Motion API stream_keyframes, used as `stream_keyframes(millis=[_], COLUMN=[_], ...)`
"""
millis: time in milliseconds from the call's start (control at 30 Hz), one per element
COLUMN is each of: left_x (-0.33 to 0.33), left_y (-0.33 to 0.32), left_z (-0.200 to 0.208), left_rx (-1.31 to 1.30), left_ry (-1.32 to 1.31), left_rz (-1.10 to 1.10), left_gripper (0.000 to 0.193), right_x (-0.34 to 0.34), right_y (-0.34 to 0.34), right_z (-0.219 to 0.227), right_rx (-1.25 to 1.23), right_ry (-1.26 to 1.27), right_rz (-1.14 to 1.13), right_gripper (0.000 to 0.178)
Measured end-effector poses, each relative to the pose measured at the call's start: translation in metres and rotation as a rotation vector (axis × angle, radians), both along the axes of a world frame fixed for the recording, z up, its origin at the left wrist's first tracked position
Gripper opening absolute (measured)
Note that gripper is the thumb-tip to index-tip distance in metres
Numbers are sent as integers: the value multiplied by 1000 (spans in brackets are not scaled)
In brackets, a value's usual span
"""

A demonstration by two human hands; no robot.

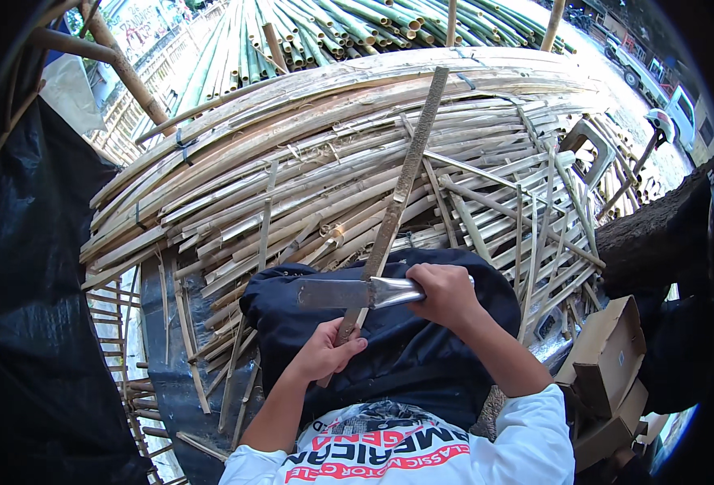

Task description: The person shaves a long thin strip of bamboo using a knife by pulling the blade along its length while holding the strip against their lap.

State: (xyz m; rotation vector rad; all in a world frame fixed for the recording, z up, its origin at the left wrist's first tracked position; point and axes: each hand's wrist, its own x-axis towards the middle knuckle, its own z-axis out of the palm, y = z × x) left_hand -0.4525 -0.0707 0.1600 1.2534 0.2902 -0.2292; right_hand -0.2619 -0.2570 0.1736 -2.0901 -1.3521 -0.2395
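My left hand point(330, 349) is closed round the lower end of a long bamboo strip point(409, 166), which slants up and away to the right over the pile. My right hand point(446, 295) grips the metal handle of a wide-bladed knife point(332, 293). The blade points left and lies across the strip just above my left hand; whether it cuts into the strip I cannot tell. Dark cloth point(292, 303) covers my lap beneath both hands.
Ahead lies a big pile of split bamboo strips point(292, 174), some tied in bundles. Green bamboo poles point(324, 32) are stacked beyond. Cardboard boxes point(611, 356) stand at right, near a tree trunk point(652, 234). A black sheet point(33, 299) hangs at left.
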Motion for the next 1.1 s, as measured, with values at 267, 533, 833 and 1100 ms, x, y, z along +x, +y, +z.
stream_keyframes(millis=[267, 533, 833, 1100], left_x=[-3, 1, 6, 3], left_y=[-5, -11, -17, -11], left_z=[12, 4, -2, -10], left_rx=[-18, 45, 182, 239], left_ry=[112, 83, 107, 134], left_rz=[54, 47, -20, 26], left_gripper=[23, 23, 21, 24], right_x=[-3, 31, 48, 67], right_y=[-4, -11, -13, -23], right_z=[-3, -23, -26, -14], right_rx=[-140, -96, -175, -282], right_ry=[-76, 10, -93, 75], right_rz=[-68, -365, -477, -710], right_gripper=[25, 18, 17, 22])
